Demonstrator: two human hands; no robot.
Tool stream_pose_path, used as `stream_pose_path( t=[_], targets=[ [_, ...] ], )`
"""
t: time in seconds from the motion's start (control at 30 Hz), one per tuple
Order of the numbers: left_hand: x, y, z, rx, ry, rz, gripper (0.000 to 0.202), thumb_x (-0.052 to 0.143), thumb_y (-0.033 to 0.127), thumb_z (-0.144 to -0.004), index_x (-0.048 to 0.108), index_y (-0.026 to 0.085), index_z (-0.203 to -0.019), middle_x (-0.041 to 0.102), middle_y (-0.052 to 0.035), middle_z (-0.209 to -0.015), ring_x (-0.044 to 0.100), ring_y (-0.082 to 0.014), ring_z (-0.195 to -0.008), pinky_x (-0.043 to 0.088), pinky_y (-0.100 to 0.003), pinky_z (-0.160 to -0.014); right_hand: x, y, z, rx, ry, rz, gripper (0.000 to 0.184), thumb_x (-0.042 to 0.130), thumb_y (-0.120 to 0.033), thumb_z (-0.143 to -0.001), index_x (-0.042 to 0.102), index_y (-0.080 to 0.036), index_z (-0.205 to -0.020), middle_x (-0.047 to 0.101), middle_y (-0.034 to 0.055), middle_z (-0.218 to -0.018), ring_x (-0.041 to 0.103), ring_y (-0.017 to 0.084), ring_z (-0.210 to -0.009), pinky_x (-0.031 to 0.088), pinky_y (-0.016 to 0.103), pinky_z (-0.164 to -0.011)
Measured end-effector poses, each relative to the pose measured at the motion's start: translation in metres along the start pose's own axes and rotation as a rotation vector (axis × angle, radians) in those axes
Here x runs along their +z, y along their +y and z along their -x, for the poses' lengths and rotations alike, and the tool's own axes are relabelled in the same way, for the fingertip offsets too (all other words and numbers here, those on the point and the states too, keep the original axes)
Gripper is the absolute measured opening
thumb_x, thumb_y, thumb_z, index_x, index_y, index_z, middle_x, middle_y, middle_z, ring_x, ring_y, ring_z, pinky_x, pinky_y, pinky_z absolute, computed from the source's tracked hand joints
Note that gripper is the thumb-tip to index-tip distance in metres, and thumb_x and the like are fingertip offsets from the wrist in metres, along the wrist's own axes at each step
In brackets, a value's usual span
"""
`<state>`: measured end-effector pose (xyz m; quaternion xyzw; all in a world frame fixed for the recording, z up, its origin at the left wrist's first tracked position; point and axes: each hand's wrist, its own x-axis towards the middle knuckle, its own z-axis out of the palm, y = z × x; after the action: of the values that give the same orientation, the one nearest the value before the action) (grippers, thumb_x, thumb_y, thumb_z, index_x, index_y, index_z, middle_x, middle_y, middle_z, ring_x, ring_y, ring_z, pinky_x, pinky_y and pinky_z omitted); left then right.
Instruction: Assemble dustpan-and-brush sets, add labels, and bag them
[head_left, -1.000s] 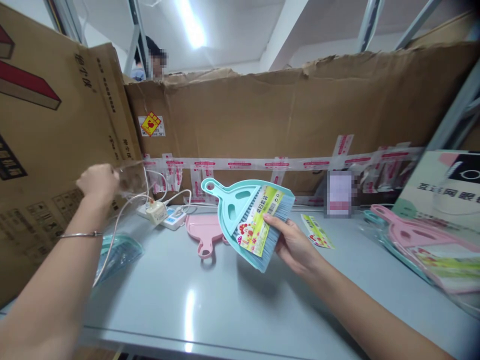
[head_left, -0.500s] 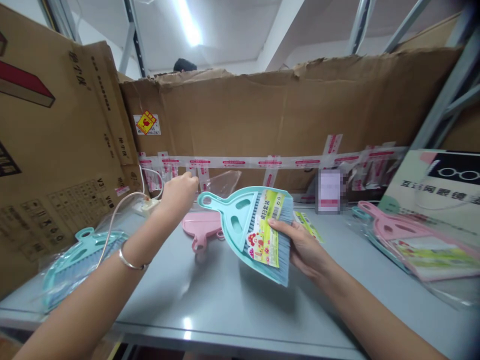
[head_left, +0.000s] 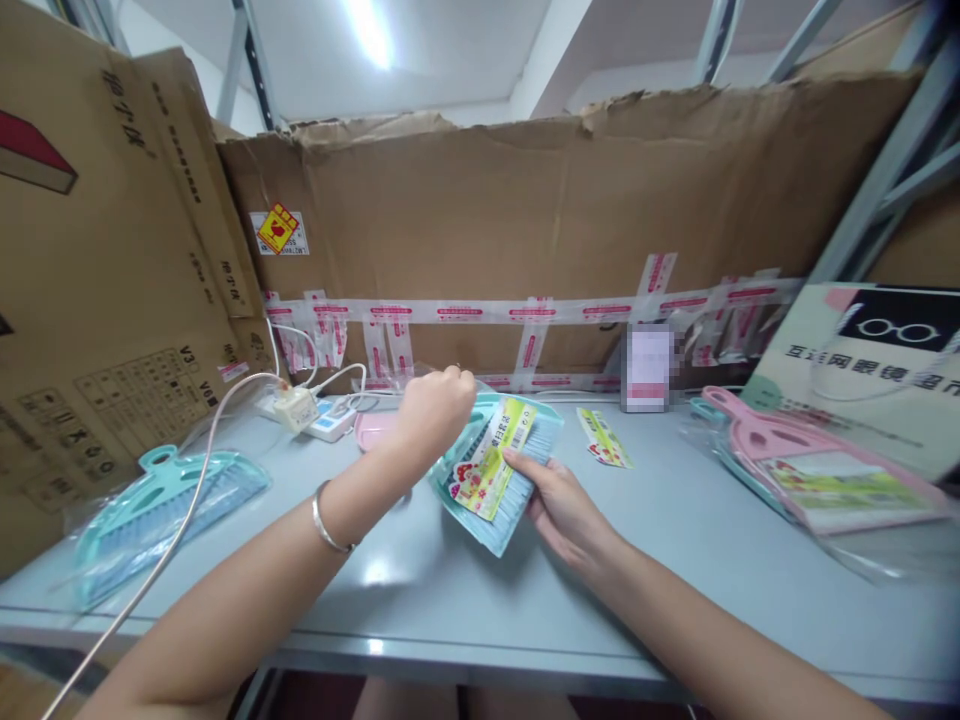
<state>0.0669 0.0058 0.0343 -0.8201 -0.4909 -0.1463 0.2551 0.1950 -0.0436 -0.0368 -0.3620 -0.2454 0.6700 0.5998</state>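
My right hand [head_left: 562,505] grips a teal dustpan and brush set [head_left: 517,495] at its bristle end, thumb over the front and fingers behind. A green and yellow printed card [head_left: 491,460] lies across the blue bristles. My left hand [head_left: 439,415], with a silver bangle on its wrist, is closed in front of the set's handle end and hides it. What its fingers hold, if anything, is hidden. Behind my left hand a pink dustpan [head_left: 371,430] on the table is mostly covered.
A bagged teal dustpan set [head_left: 169,520] lies at left beside a cable and a white power strip [head_left: 330,418]. Pink and teal sets [head_left: 817,465] lie at right. A loose card [head_left: 604,438] and a blurred phone-like object [head_left: 649,365] are at the back, before a cardboard wall [head_left: 450,220].
My left hand has moved right and down, from beside the handle to in front of it. My right hand has brought the dustpan set slightly left, still gripping it. The view has shifted slightly.
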Motion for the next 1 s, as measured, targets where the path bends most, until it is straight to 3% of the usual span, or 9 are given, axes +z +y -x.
stream_pose_path(
  t=[0.27,0.4,0.53,0.67,0.77,0.83,0.87,0.93,1.0],
  targets=[
    [0.009,0.009,0.040,0.173,0.181,-0.046,0.025,0.040,0.013,-0.090,0.059,0.015,-0.074,0.056,-0.0053,-0.063,0.057,-0.0168,-0.059,0.029,-0.026,-0.046,-0.004,-0.003,-0.011,-0.073,0.157,-0.204,0.017,0.065,-0.012,-0.072,0.065,-0.019,-0.087,0.072,0.0025,-0.083,0.068,0.018,-0.083,0.057,0.027,-0.073],
    [0.014,0.009,0.043,0.181,0.288,-0.053,0.027,0.039,0.012,-0.090,0.058,0.015,-0.072,0.053,-0.0038,-0.060,0.052,-0.0154,-0.055,0.026,-0.028,-0.044,-0.001,0.001,-0.010,-0.019,0.100,-0.199,0.027,0.061,-0.008,-0.072,0.064,-0.018,-0.097,0.072,0.0031,-0.083,0.069,0.020,-0.082,0.058,0.029,-0.074],
    [0.017,0.013,0.039,0.297,0.252,0.021,0.027,0.037,0.011,-0.090,0.059,0.015,-0.074,0.054,-0.0035,-0.063,0.053,-0.0149,-0.058,0.028,-0.028,-0.046,0.002,0.005,-0.006,-0.028,0.011,-0.186,0.034,0.061,-0.007,-0.071,0.063,-0.018,-0.103,0.072,0.0032,-0.085,0.069,0.021,-0.083,0.058,0.032,-0.075],
    [0.017,0.010,0.049,0.364,0.205,0.210,0.025,0.041,0.023,-0.091,0.062,0.017,-0.079,0.056,-0.0031,-0.068,0.052,-0.0138,-0.059,0.031,-0.026,-0.046,0.002,0.001,-0.006,-0.059,0.061,-0.218,0.031,0.060,-0.008,-0.072,0.064,-0.017,-0.101,0.072,0.0044,-0.088,0.068,0.020,-0.089,0.057,0.029,-0.078],
    [0.016,-0.001,0.055,0.108,0.357,0.536,0.026,0.052,0.038,-0.086,0.060,0.021,-0.104,0.059,-0.0064,-0.088,0.056,-0.0171,-0.076,0.045,-0.028,-0.063,0.001,-0.004,-0.007,-0.100,0.101,-0.244,0.028,0.062,-0.009,-0.073,0.063,-0.018,-0.099,0.072,0.0040,-0.091,0.066,0.019,-0.093,0.058,0.027,-0.077],
    [0.017,-0.007,0.052,-0.241,0.459,0.843,0.040,0.055,0.041,-0.082,0.052,0.023,-0.118,0.057,-0.0096,-0.108,0.056,-0.0211,-0.096,0.047,-0.034,-0.078,0.002,-0.005,-0.007,-0.115,0.126,-0.261,0.028,0.062,-0.008,-0.073,0.063,-0.020,-0.099,0.072,0.0030,-0.091,0.066,0.018,-0.094,0.058,0.025,-0.076],
    [0.018,-0.009,0.048,-0.428,0.435,1.022,0.042,0.054,0.043,-0.083,0.050,0.024,-0.120,0.056,-0.0102,-0.113,0.055,-0.0223,-0.102,0.046,-0.036,-0.082,0.003,-0.006,-0.006,-0.116,0.131,-0.267,0.028,0.061,-0.008,-0.074,0.063,-0.020,-0.099,0.072,0.0028,-0.092,0.066,0.017,-0.095,0.058,0.024,-0.076],
    [0.022,-0.008,0.041,-0.721,0.198,1.416,0.041,0.046,0.048,-0.086,0.053,0.021,-0.116,0.060,-0.0108,-0.111,0.058,-0.0235,-0.101,0.048,-0.036,-0.080,0.005,-0.005,-0.004,-0.107,0.133,-0.271,0.028,0.061,-0.008,-0.075,0.063,-0.020,-0.100,0.072,0.0029,-0.092,0.066,0.017,-0.094,0.058,0.024,-0.076],
    [0.026,-0.002,0.036,-0.855,-0.109,1.748,0.042,0.037,0.049,-0.089,0.059,0.017,-0.106,0.065,-0.0107,-0.100,0.063,-0.0228,-0.091,0.050,-0.035,-0.075,0.007,-0.004,-0.003,-0.099,0.134,-0.272,0.029,0.061,-0.008,-0.075,0.062,-0.019,-0.101,0.072,0.0030,-0.091,0.066,0.016,-0.092,0.057,0.024,-0.076]
  ],
)
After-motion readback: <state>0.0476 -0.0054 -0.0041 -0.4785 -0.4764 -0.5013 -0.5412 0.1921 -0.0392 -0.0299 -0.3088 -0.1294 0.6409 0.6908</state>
